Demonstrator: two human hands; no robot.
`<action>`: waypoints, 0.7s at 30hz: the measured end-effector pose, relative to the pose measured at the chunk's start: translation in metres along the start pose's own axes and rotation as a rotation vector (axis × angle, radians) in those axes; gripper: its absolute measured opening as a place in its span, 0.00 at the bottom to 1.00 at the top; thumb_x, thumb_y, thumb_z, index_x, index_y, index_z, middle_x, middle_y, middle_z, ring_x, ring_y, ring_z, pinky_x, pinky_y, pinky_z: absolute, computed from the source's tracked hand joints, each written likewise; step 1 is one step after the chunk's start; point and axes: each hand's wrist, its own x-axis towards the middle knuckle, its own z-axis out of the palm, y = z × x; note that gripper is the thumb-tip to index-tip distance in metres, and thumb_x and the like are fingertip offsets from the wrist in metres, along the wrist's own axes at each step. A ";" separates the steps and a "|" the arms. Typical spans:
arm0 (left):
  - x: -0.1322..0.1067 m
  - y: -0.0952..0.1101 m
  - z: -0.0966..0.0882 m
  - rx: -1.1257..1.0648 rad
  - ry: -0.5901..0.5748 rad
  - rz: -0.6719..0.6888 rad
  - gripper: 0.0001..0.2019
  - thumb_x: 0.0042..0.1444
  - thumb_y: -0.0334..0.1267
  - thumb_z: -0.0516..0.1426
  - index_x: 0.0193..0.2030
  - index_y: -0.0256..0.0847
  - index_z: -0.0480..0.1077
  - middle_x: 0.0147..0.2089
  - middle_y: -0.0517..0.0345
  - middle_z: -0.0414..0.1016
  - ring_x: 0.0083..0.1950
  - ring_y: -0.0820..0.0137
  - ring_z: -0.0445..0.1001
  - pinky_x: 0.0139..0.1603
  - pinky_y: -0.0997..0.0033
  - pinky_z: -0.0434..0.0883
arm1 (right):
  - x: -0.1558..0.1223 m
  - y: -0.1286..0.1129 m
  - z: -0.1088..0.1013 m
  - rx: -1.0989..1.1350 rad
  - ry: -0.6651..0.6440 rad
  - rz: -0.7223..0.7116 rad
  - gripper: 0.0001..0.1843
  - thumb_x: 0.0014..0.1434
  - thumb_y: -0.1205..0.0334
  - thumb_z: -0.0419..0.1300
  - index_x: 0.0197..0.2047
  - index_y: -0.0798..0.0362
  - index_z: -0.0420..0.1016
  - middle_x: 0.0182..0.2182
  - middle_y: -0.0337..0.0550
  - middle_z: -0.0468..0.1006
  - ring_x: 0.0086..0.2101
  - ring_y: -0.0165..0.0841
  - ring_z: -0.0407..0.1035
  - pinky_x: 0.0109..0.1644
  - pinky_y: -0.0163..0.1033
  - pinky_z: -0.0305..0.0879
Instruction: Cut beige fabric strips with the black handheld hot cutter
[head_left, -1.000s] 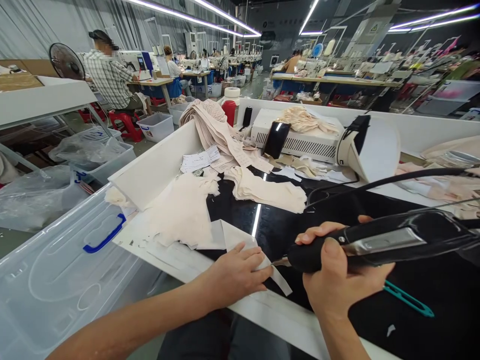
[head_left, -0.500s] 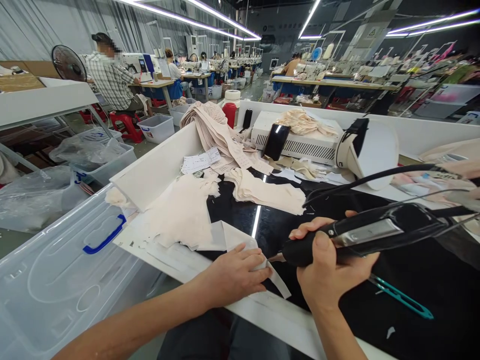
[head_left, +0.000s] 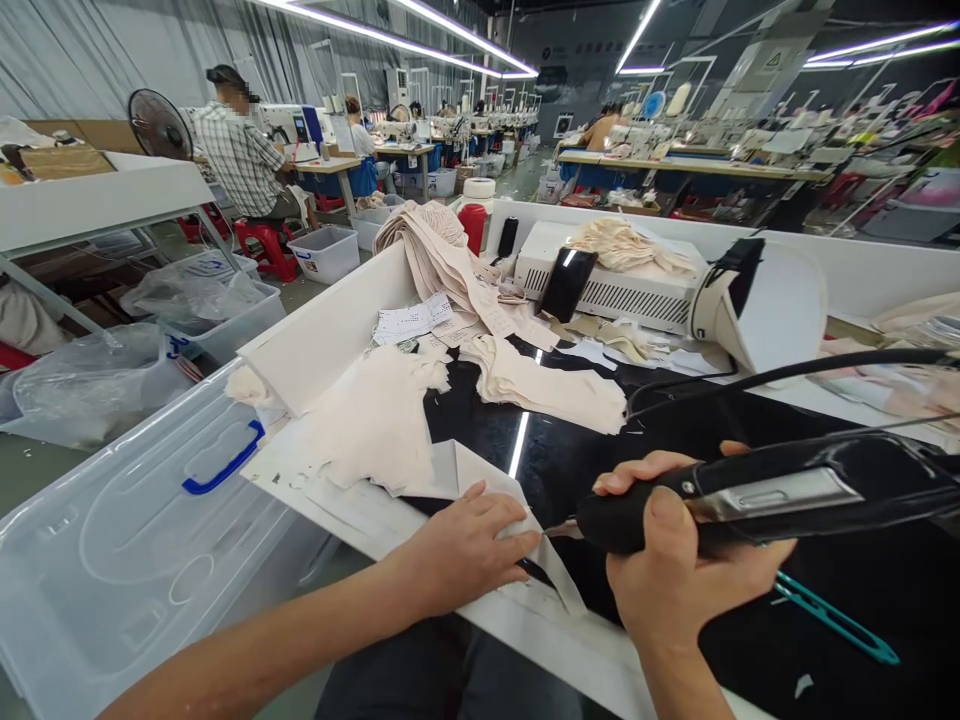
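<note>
My left hand (head_left: 469,550) is closed on a thin white fabric piece (head_left: 491,478) at the near table edge, its fingers bent over the cloth. A narrow strip of that piece trails toward me past the fingertips. In my right hand (head_left: 679,560) is a black corded hand tool (head_left: 780,495) with a silver plate on its side. Its slim metal tip (head_left: 564,529) points left and meets the fabric edge beside my left fingers. Teal thread snips (head_left: 838,618) lie partly hidden behind my right wrist. Beyond the left hand spreads a pile of cream fabric pieces (head_left: 379,415).
A stack of cream cut pieces (head_left: 551,385) lies on the black tabletop (head_left: 491,425). At the back stand a white vented box (head_left: 626,290), a dark phone (head_left: 568,283) and a red thread cone (head_left: 472,228). A lidded clear bin (head_left: 150,540) stands left. Co-workers sit farther away.
The whole view has shifted slightly to the left. The tool's tip now meets the fabric edge, and the strip near my left fingertips hangs a little wider. Both hands keep their holds.
</note>
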 end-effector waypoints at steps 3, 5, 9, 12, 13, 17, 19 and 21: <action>0.000 0.000 0.001 0.005 -0.022 -0.012 0.22 0.70 0.49 0.66 0.64 0.40 0.73 0.63 0.43 0.76 0.64 0.57 0.77 0.75 0.45 0.69 | 0.006 0.001 0.004 0.037 0.008 -0.002 0.31 0.54 0.62 0.74 0.58 0.46 0.68 0.31 0.30 0.80 0.22 0.33 0.73 0.28 0.43 0.76; 0.000 0.000 0.003 0.001 -0.021 -0.019 0.22 0.70 0.49 0.66 0.64 0.40 0.73 0.63 0.43 0.76 0.65 0.57 0.77 0.75 0.46 0.69 | 0.010 0.002 0.008 0.059 0.006 -0.011 0.31 0.53 0.62 0.74 0.57 0.46 0.68 0.30 0.30 0.79 0.22 0.33 0.72 0.28 0.43 0.75; 0.000 -0.001 0.008 -0.013 -0.010 -0.007 0.23 0.69 0.49 0.67 0.64 0.40 0.73 0.63 0.43 0.77 0.65 0.58 0.77 0.75 0.46 0.69 | 0.011 0.007 0.010 0.053 -0.005 -0.007 0.30 0.53 0.62 0.74 0.57 0.45 0.68 0.30 0.29 0.80 0.22 0.32 0.72 0.29 0.42 0.75; 0.000 -0.001 0.010 -0.015 0.000 -0.002 0.24 0.68 0.49 0.68 0.63 0.39 0.73 0.62 0.43 0.76 0.64 0.57 0.78 0.75 0.45 0.69 | 0.008 0.010 0.009 0.047 -0.004 0.014 0.29 0.54 0.64 0.73 0.56 0.45 0.68 0.31 0.29 0.80 0.23 0.32 0.73 0.29 0.42 0.76; 0.000 -0.001 0.011 -0.015 0.001 -0.004 0.24 0.68 0.49 0.68 0.63 0.39 0.73 0.62 0.43 0.76 0.64 0.57 0.78 0.74 0.44 0.69 | 0.007 0.011 0.008 0.047 -0.002 0.020 0.29 0.54 0.64 0.73 0.56 0.46 0.68 0.31 0.29 0.80 0.23 0.32 0.73 0.29 0.42 0.76; 0.001 -0.001 0.010 -0.017 -0.001 -0.011 0.23 0.69 0.49 0.67 0.64 0.39 0.73 0.62 0.43 0.76 0.63 0.57 0.78 0.74 0.44 0.69 | 0.007 0.009 0.008 0.045 -0.006 0.021 0.29 0.55 0.65 0.73 0.57 0.46 0.68 0.31 0.29 0.81 0.23 0.32 0.73 0.30 0.42 0.78; 0.000 -0.001 0.010 -0.019 -0.001 -0.002 0.23 0.69 0.48 0.67 0.63 0.39 0.73 0.62 0.43 0.76 0.64 0.57 0.78 0.75 0.44 0.69 | 0.009 0.008 0.010 0.052 -0.004 -0.008 0.30 0.55 0.63 0.73 0.57 0.47 0.68 0.30 0.29 0.80 0.22 0.32 0.72 0.28 0.42 0.76; 0.000 -0.001 0.010 -0.016 0.001 0.006 0.23 0.69 0.48 0.68 0.63 0.38 0.73 0.62 0.42 0.76 0.65 0.57 0.78 0.75 0.45 0.69 | 0.011 0.008 0.013 0.064 -0.002 -0.034 0.30 0.54 0.63 0.73 0.57 0.47 0.68 0.29 0.29 0.80 0.22 0.32 0.71 0.27 0.41 0.75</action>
